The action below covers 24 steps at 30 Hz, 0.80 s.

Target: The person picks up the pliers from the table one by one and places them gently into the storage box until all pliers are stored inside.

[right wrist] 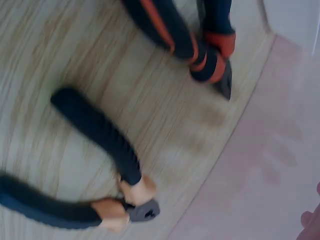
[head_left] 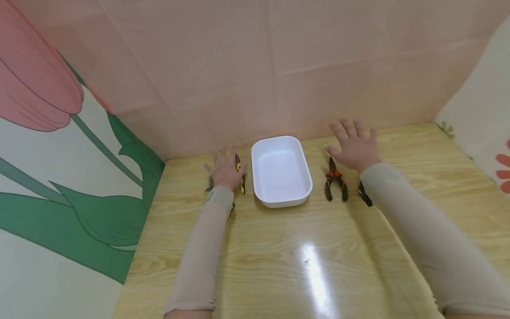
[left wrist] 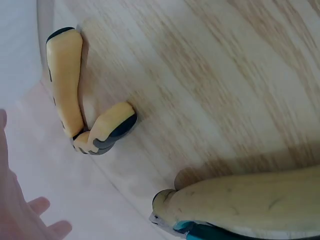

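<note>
My left hand (head_left: 226, 172) is spread, fingers straight, above yellow-and-black handled pliers (head_left: 242, 185) at the back of the table. In the left wrist view those pliers (left wrist: 66, 85) lie with handles apart, and a second tool with a yellow handle and teal part (left wrist: 235, 200) is nearer the camera, cut off by the frame. To the right, my right hand (head_left: 354, 149) is likewise spread and holds nothing. Beside it lie red-and-black long-nosed pliers (head_left: 334, 177). Dark-handled pliers with orange collars (right wrist: 105, 142) show in the right wrist view, partly hidden by my sleeve in the head view.
Between my hands stands a white rectangular basin (head_left: 280, 175) near the back edge. The wood-grain table (head_left: 271, 257) meets a pink cloth backdrop (head_left: 223, 88). A wall panel with painted flowers (head_left: 91, 195) borders the left side.
</note>
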Each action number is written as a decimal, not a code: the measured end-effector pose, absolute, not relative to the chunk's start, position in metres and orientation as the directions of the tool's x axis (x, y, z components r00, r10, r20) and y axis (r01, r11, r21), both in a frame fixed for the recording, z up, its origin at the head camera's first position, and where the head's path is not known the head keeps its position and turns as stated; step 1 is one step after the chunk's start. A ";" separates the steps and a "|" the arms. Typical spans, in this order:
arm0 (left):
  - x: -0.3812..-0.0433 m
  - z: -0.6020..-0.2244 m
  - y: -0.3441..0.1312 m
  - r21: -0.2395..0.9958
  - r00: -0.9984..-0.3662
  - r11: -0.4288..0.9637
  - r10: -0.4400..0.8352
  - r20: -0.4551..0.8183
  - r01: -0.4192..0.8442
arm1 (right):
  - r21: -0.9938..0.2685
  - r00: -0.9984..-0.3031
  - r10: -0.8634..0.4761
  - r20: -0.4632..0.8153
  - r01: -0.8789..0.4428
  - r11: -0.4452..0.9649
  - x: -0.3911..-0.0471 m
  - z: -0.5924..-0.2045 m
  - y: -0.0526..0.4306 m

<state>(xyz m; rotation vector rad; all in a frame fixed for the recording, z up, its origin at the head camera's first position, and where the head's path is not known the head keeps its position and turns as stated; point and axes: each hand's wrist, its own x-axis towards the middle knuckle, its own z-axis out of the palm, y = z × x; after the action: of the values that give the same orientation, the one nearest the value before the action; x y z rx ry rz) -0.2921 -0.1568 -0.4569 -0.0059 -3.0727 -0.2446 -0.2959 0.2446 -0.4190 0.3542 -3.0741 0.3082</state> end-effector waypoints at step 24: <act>-0.287 -0.449 -0.156 0.333 -1.000 0.943 -0.019 -0.008 -0.021 | -0.219 -0.940 -0.332 0.072 -0.340 0.915 -0.281 -0.417 0.187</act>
<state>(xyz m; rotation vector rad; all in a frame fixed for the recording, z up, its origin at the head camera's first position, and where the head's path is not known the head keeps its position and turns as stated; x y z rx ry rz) -0.2866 -0.1561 -0.4493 0.0320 -3.1014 -0.5309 -0.2815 0.1868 -0.4172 0.5342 -3.0415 0.3566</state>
